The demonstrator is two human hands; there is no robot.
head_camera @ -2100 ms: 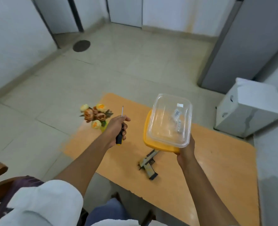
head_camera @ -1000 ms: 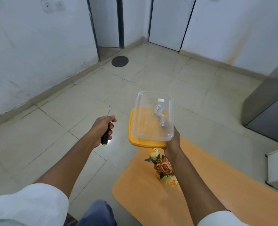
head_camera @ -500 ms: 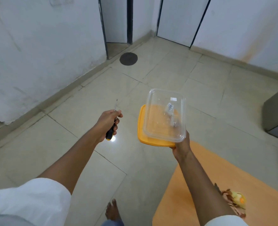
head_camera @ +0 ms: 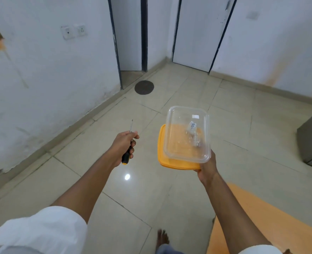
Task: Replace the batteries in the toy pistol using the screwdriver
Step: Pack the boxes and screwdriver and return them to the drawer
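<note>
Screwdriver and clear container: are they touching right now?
Apart. The head view shows the screwdriver in the left hand and the clear container in the right hand, with bare floor between them.

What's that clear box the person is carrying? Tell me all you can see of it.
The clear container looks like thin see-through plastic, rectangular with rounded corners and a rim. It sits stacked on an orange lid, both held from below by the right hand over the tiled floor. It is tilted slightly. Inside lie a few small items, too blurred to name, and a small white sticker shows on it.

Screwdriver [head_camera: 129,143] left of container [head_camera: 187,134], which sits on lid [head_camera: 162,160].
</note>
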